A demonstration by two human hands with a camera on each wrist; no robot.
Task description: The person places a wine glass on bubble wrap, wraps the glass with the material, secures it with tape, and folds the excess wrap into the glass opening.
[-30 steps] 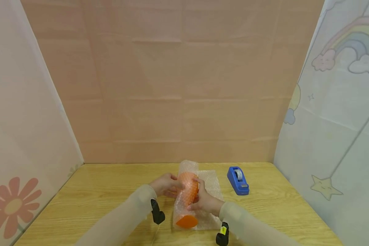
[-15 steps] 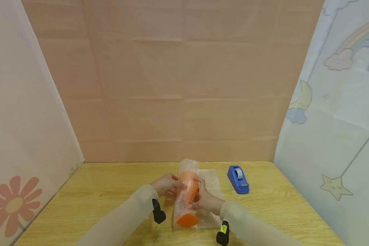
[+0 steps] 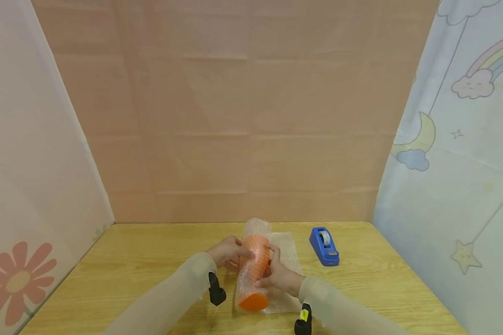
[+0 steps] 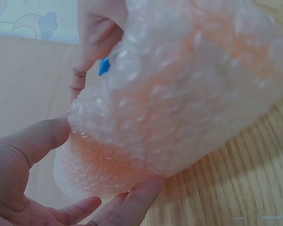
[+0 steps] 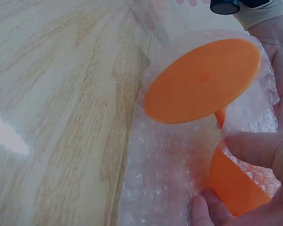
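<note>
An orange goblet-like piece (image 5: 203, 84) with a round flat base and a thin stem lies on its side, partly rolled in bubble wrap (image 4: 179, 113). In the head view, its base (image 3: 254, 302) faces the near edge. My left hand (image 3: 228, 251) grips the wrapped roll from the left, thumb on top and fingers beneath. From the right, my right hand (image 3: 282, 277) holds the roll, with its thumb on the wrap edge near the stem and its fingertips lower down. The wrap covers much of the orange bowl, and a flat sheet (image 3: 287, 246) extends right beneath my right hand.
A blue tape dispenser (image 3: 324, 246) with a roll of tape stands to the right of the wrap on the wooden table (image 3: 151, 265). A tan cloth backdrop (image 3: 247, 139) hangs behind, and patterned cloth walls (image 3: 457, 195) border the sides.
Both hands keep their hold on the roll, with only slight shifts. The flat part of the wrap shows slightly narrower on the right. The dispenser stays put.
</note>
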